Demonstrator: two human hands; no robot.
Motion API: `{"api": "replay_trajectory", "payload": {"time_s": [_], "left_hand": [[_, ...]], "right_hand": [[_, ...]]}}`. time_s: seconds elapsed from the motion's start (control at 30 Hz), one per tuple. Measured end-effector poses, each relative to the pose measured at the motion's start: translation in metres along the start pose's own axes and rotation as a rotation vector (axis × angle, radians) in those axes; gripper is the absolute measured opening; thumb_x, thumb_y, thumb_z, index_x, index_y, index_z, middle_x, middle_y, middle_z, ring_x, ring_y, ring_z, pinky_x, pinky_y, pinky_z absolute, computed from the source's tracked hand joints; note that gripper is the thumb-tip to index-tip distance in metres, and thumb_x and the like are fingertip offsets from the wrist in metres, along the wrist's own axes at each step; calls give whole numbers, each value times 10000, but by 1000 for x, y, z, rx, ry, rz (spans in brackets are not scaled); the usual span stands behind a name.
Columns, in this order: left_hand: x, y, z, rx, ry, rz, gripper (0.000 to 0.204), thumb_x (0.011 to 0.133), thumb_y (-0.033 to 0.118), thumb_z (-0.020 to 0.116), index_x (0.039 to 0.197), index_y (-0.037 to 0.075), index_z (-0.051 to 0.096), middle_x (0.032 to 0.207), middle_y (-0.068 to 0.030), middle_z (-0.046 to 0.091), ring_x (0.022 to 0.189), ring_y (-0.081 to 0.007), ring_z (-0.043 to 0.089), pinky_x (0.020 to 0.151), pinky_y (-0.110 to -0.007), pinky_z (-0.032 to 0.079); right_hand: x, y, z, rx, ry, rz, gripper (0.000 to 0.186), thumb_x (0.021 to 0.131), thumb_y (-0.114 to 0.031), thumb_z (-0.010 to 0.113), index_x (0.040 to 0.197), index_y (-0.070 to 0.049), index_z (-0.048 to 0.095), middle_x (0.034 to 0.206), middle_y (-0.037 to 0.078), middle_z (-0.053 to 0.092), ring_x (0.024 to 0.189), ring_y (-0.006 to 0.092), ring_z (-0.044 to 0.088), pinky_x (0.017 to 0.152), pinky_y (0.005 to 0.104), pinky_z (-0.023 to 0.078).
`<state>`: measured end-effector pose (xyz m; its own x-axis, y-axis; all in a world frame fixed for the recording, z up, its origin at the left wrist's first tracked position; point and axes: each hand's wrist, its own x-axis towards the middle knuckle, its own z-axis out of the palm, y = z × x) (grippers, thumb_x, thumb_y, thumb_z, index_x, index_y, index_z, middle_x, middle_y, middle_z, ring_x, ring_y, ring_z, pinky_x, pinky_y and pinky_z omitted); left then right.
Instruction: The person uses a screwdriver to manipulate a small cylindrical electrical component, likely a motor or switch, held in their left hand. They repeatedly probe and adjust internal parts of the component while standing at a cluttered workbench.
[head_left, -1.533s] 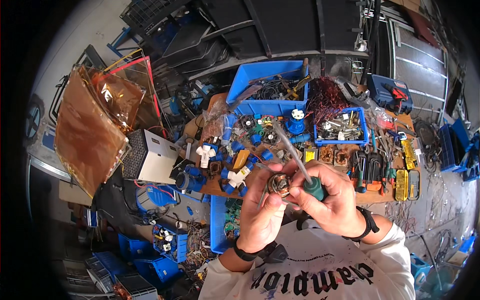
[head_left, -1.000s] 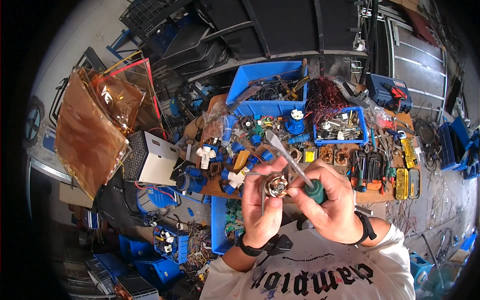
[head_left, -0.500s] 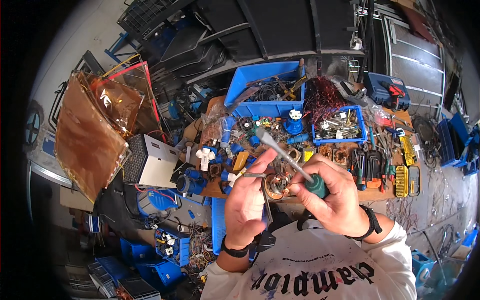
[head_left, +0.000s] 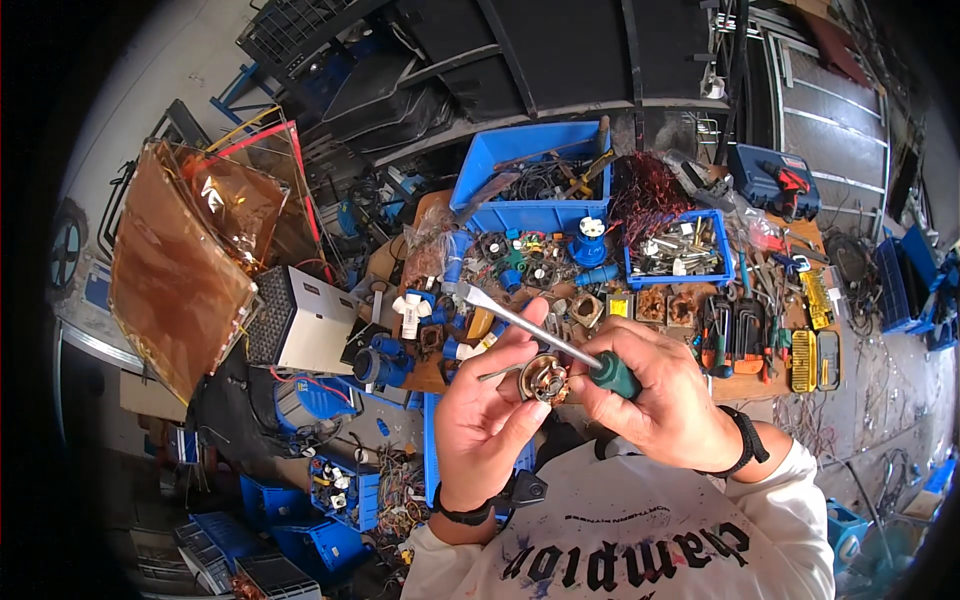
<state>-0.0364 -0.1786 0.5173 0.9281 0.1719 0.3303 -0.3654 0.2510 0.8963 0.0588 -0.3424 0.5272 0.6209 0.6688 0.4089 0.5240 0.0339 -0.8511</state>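
My right hand (head_left: 655, 395) is closed round the dark green handle (head_left: 615, 375) of a flat-blade screwdriver (head_left: 530, 327). Its metal shaft slants up to the left, the wide tip out beyond my left fingers. In my left hand (head_left: 478, 425) sits a small round metal part with copper windings (head_left: 544, 379), held between thumb and fingers. A thin metal rod (head_left: 498, 374) shows by the left fingers. The right fingertips are close to the copper part; whether they touch it I cannot tell.
Beyond my hands is a wooden bench with a large blue crate (head_left: 530, 215) of cables, a blue tray (head_left: 680, 275) of metal pieces and a blue motor-like housing (head_left: 588, 245). Hand tools (head_left: 745, 335) lie at the right. A white-sided box (head_left: 310, 325) stands left.
The screwdriver has tilted flatter, its tip swinging left and down. My left thumb has come over onto the copper part, which has turned and shifted slightly left.
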Motion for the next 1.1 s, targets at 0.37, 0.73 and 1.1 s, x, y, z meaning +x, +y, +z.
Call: {"api": "replay_trajectory", "payload": {"time_s": [0.37, 0.73, 1.1], "left_hand": [[-5, -13, -5, -35, 1, 160, 326, 862, -40, 585, 1167, 26, 492, 1437, -320, 271, 1316, -355, 368, 980, -404, 449], [6, -19, -14, -234, -16, 87, 371, 825, -96, 572, 1173, 18, 507, 1479, -288, 184, 1208, -340, 501, 927, -440, 511], [5, -18, -12, -431, 114, -169, 485, 841, -41, 556, 1308, 21, 443, 1466, -272, 232, 1232, -361, 469, 889, -435, 544]], "right_hand": [[3, -1, 6, 167, 20, 18, 213, 857, -166, 626, 953, 14, 567, 811, 138, 569, 714, 320, 576, 658, 362, 465], [14, -6, -3, -48, -32, 13, 206, 784, -98, 637, 961, 0, 598, 817, 150, 578, 701, 374, 588, 595, 421, 458], [17, -2, -1, -142, -47, -9, 182, 756, -81, 638, 917, -16, 585, 797, 138, 573, 712, 373, 579, 590, 421, 452]]}}
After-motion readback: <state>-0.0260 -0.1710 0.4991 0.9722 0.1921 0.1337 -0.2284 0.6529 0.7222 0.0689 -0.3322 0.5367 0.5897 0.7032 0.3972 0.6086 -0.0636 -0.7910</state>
